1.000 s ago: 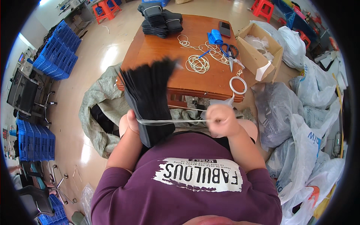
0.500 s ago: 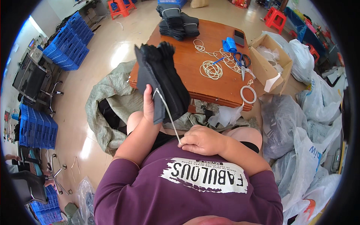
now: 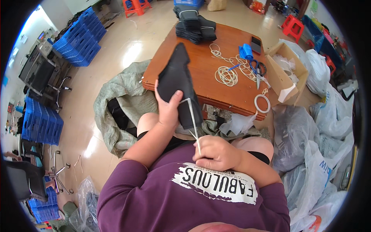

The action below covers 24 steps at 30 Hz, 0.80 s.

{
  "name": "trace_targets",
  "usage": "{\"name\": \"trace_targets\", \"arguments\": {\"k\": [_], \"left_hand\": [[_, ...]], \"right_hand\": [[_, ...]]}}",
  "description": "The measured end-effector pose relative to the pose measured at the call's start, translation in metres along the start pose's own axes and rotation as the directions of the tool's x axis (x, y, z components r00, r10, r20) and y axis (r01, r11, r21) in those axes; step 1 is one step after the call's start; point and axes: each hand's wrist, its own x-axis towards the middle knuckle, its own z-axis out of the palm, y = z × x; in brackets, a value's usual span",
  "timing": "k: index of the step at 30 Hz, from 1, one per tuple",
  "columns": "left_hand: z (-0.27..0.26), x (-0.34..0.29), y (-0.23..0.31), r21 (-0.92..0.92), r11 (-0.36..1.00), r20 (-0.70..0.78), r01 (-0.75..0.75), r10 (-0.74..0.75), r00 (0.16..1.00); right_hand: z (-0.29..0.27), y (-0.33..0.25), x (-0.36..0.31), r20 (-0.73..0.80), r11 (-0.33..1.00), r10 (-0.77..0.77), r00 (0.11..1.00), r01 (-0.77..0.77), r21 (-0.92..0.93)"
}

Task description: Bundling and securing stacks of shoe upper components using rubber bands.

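Observation:
My left hand (image 3: 169, 110) grips a bundle of black fabric pieces (image 3: 176, 79), tilted upright in front of the wooden table (image 3: 232, 40). A cream cord (image 3: 192, 116) loops around the bundle's lower part, and my left thumb lies next to it. Close to my chest, my right hand (image 3: 215, 152) is closed on the cord's ends, which run taut down from the bundle. Whether the loop is knotted, I cannot tell. Similar tied black bundles (image 3: 190, 26) are stacked at the table's far left.
Loose cord coils (image 3: 227, 76), scissors (image 3: 258, 77), a phone (image 3: 256, 45), a blue crumpled item (image 3: 245, 51) and a white ring (image 3: 256, 101) lie on the table. An open cardboard box (image 3: 303, 83) and plastic bags (image 3: 295, 135) stand right; a greenish woven sack (image 3: 106, 91) sits left.
The bundle has turned so a broad flat side shows instead of its layered edges. My left thumb now shows on its face. My right hand has shifted slightly right and down with the cord.

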Motion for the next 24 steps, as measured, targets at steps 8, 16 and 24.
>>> {"name": "trace_targets", "arguments": {"k": [8, 16, 24], "left_hand": [[-0.006, -0.029, -0.032, 0.325, 0.945, 0.079, -0.028, 0.003, 0.997], [-0.009, -0.03, -0.02, 0.47, 0.854, 0.196, -0.223, 0.145, 0.97], [-0.008, -0.017, -0.024, 0.164, 0.986, 0.054, -0.031, 0.022, 0.998]], "right_hand": [[-0.012, 0.03, -0.023, -0.432, 0.615, 0.785, 0.445, -0.472, 0.631], [-0.019, 0.036, -0.005, -0.303, 0.435, 0.898, 0.319, -0.745, 0.506], [-0.005, 0.055, -0.024, -0.519, 0.738, 0.489, 0.701, -0.65, -0.182]]}}
